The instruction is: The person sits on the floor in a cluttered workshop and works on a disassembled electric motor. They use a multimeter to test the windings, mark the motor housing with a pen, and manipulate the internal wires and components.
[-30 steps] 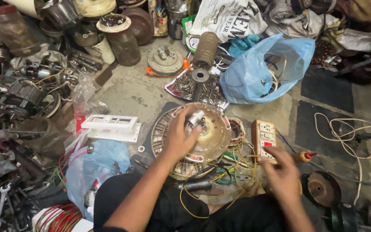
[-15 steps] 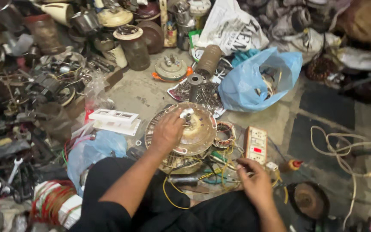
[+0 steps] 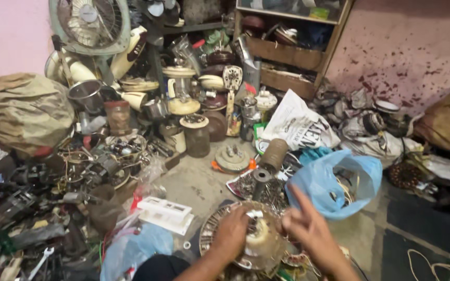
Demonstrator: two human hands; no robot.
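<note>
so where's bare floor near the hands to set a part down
One bare concrete patch lies between the white box, the brown jar and the round motor cover. Another lies right of the blue bag, by the dark mat. The left side is packed with scrap.

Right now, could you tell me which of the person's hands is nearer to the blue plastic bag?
Right. The right hand is just below-left of the blue plastic bag; the left hand rests on the round motor housing, farther left.
</note>
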